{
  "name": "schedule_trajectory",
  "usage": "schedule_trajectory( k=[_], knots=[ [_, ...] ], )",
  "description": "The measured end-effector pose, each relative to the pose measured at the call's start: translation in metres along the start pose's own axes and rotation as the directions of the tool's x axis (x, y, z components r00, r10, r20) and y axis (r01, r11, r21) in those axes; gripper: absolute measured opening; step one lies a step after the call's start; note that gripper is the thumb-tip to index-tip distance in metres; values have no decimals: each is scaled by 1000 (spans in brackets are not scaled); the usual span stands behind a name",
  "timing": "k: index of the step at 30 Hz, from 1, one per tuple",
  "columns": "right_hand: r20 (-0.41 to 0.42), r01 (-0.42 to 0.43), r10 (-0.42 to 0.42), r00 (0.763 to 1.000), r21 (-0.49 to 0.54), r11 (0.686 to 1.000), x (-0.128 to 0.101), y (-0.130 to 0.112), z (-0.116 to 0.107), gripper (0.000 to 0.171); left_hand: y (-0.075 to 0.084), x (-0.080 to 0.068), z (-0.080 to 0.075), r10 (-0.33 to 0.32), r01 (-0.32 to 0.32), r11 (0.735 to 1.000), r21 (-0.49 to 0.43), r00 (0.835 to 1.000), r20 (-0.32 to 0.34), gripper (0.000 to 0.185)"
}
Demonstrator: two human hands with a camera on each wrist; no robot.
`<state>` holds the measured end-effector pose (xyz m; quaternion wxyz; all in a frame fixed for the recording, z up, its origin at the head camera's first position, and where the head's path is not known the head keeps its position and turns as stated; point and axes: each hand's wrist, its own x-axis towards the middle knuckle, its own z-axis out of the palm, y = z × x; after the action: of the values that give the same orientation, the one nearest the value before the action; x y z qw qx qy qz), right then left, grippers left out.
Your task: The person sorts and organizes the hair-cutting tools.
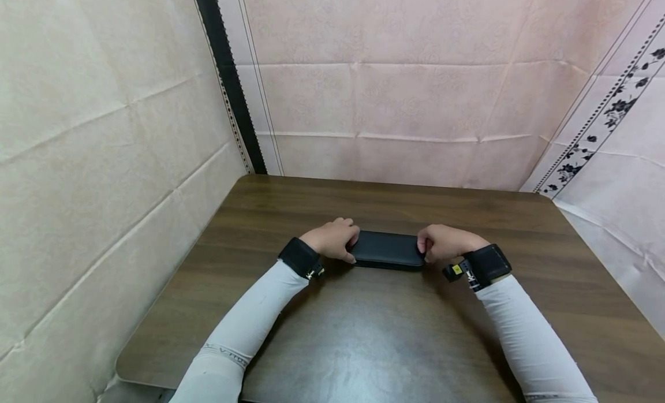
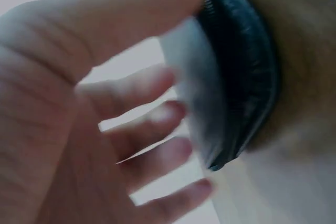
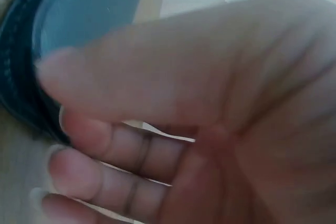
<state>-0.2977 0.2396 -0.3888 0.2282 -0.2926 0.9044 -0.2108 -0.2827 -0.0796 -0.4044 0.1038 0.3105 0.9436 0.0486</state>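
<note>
A flat black zippered case lies crosswise on the dark wooden table, with a hand cupped over each end. My left hand curls round the left end. In the left wrist view its thumb meets the zip edge of the case, and the fingers spread beneath it. My right hand holds the right end. The right wrist view shows its thumb lying over the case and its fingertips at the case's rim. Both wrist views are blurred.
Pale cloth-covered walls close the table in on the left, back and right. A black strip runs down the left corner. The table's front edge lies near my elbows. White sleeves and black wrist straps cover both arms.
</note>
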Motion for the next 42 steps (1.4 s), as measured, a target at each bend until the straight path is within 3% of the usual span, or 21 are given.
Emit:
schedule_trajectory(
  k=[4,9,14,21,27,42],
  knots=[
    [-124,-28,22,992,-39,999,-2,8,-4,16,-2,6,7,-30,33,997,69,999,-42,73],
    [-178,-105,96,979,-43,994,2,19,-3,26,-5,8,12,-58,57,997,59,998,3,98],
    [-169,-108,100,981,-40,993,12,31,2,27,-7,9,14,-49,49,999,15,998,26,97],
    [-176,-94,94,980,6,996,20,43,9,4,-6,10,14,-60,60,998,0,997,41,96],
    [-193,-64,65,979,9,998,21,45,12,14,-6,9,15,-69,70,997,-21,997,39,94],
    [-155,4,-6,988,-12,1000,16,43,9,14,-3,6,12,-68,67,998,10,997,49,92]
  ],
)
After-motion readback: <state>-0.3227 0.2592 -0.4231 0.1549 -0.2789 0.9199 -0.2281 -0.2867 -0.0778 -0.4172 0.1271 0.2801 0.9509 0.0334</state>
